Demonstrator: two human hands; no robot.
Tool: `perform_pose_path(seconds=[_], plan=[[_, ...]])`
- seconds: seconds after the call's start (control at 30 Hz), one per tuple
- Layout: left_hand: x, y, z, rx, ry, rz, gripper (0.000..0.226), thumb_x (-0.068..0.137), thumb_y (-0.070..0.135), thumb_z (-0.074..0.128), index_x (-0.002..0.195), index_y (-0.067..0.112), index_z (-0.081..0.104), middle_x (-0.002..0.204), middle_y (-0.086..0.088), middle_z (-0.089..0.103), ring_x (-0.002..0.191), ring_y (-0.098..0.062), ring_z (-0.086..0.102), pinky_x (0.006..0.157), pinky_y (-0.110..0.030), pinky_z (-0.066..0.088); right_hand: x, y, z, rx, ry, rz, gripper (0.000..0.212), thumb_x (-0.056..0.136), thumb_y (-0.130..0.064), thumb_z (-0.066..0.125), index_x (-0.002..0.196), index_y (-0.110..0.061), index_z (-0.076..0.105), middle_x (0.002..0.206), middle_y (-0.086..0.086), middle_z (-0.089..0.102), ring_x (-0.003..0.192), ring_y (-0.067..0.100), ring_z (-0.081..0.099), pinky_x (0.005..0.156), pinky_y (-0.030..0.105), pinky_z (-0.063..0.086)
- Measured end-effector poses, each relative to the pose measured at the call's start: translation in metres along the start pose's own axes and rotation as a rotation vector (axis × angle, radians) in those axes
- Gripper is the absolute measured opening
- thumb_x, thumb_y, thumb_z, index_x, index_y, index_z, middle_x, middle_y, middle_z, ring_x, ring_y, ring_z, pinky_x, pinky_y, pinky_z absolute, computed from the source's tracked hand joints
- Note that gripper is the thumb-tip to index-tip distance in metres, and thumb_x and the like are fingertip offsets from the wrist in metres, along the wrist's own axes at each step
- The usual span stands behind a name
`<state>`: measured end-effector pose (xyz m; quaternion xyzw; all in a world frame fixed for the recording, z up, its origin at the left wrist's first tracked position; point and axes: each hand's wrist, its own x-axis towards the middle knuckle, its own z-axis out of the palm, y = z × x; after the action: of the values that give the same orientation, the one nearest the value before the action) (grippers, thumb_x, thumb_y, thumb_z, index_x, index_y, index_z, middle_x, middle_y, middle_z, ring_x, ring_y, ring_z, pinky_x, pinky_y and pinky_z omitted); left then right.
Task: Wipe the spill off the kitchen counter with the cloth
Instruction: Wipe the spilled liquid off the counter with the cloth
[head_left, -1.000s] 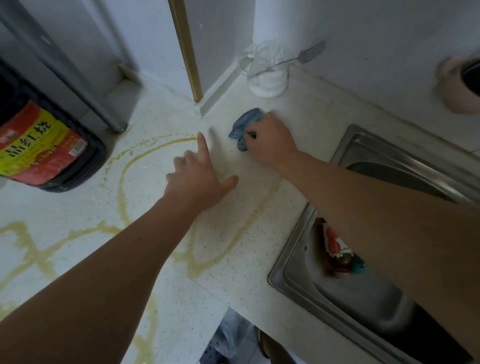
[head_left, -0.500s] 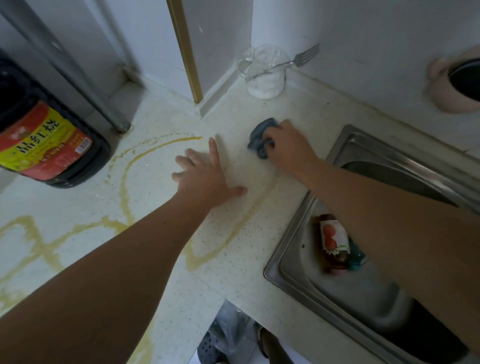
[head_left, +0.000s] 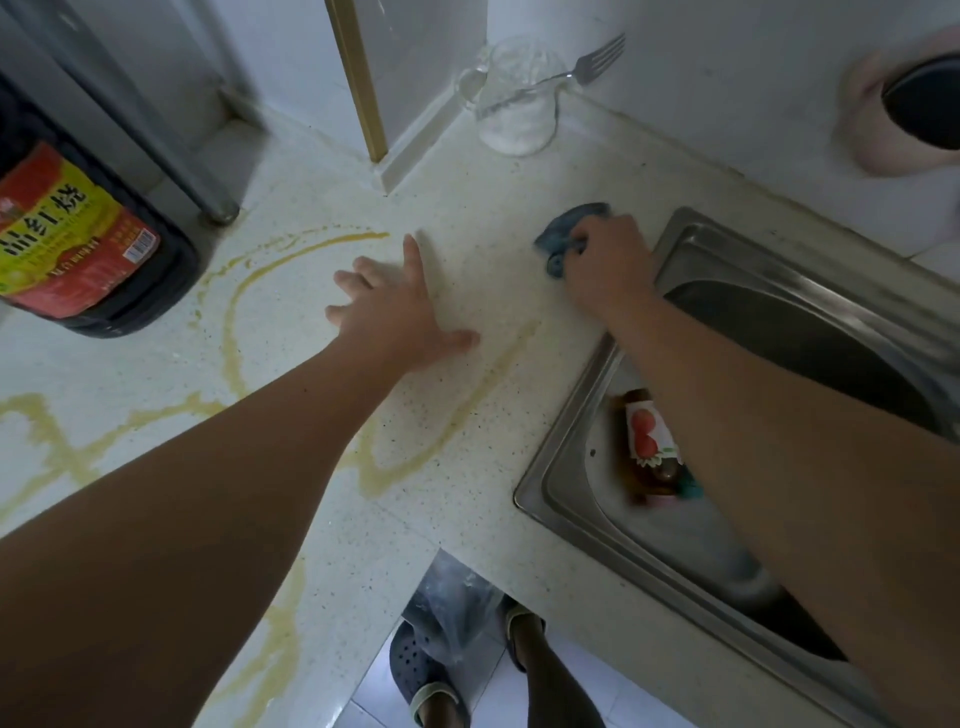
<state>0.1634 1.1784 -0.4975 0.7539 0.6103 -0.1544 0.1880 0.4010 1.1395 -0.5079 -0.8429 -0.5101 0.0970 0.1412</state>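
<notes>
A yellowish spill (head_left: 231, 332) runs in looping trails over the speckled white kitchen counter (head_left: 467, 208), from the far left to near the sink. My right hand (head_left: 605, 265) presses a bunched blue cloth (head_left: 563, 234) onto the counter just left of the sink's rim; most of the cloth is hidden under the fingers. My left hand (head_left: 395, 306) lies flat on the counter with its fingers spread, inside the spill's loop, holding nothing.
A steel sink (head_left: 727, 291) at the right holds a sauce bottle (head_left: 652, 441). A large dark bottle (head_left: 78, 249) stands at the left. A glass jug with a fork (head_left: 517, 104) is in the back corner, a pink pot (head_left: 904, 104) far right. My feet (head_left: 467, 670) show below the counter edge.
My right hand has slid the cloth to the right along the counter, toward the sink's rim. My left hand has stayed flat in about the same place.
</notes>
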Motion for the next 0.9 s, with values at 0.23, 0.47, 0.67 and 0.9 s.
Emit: perform_pose_path(seconds=[0.23, 0.47, 0.67, 0.9], plan=[[0.001, -0.024, -0.006, -0.053, -0.037, 0.045, 0.147, 0.06, 0.09, 0.069, 0.159, 0.033, -0.024, 0.172, -0.016, -0.003, 0.157, -0.044, 0.002, 0.113, -0.075, 0.028, -0.051, -0.007, -0.003, 0.013, -0.142, -0.263, 0.02, 0.106, -0.025, 0.051, 0.118, -0.015, 0.064, 0.127, 0.012, 0.049, 0.095, 0.022, 0.055, 0.087, 0.034, 0.049], [-0.007, -0.01, 0.004, 0.002, -0.044, 0.01, 0.146, 0.06, 0.094, 0.065, 0.157, 0.033, -0.025, 0.169, -0.019, -0.019, 0.156, -0.047, -0.012, 0.112, -0.081, 0.016, -0.085, -0.014, 0.01, 0.034, -0.154, -0.206, 0.019, 0.105, -0.023, 0.052, 0.12, -0.015, 0.062, 0.125, 0.01, 0.048, 0.09, 0.02, 0.053, 0.081, 0.032, 0.046], [0.0, -0.026, -0.005, -0.067, -0.055, 0.044, 0.145, 0.061, 0.096, 0.06, 0.16, 0.029, -0.021, 0.172, -0.017, -0.008, 0.157, -0.044, -0.003, 0.115, -0.076, 0.02, -0.064, 0.0, 0.002, 0.041, -0.058, -0.09, 0.023, 0.107, -0.024, 0.049, 0.124, -0.012, 0.059, 0.131, 0.015, 0.047, 0.1, 0.027, 0.056, 0.089, 0.036, 0.048], [-0.019, -0.052, -0.011, -0.075, 0.011, 0.088, 0.144, 0.06, 0.091, 0.065, 0.162, 0.025, -0.012, 0.165, -0.013, 0.028, 0.149, -0.039, 0.031, 0.112, -0.066, 0.037, -0.1, -0.064, 0.032, 0.052, -0.238, -0.419, 0.02, 0.104, -0.021, 0.053, 0.122, -0.013, 0.06, 0.121, 0.011, 0.048, 0.086, 0.027, 0.054, 0.075, 0.036, 0.046]])
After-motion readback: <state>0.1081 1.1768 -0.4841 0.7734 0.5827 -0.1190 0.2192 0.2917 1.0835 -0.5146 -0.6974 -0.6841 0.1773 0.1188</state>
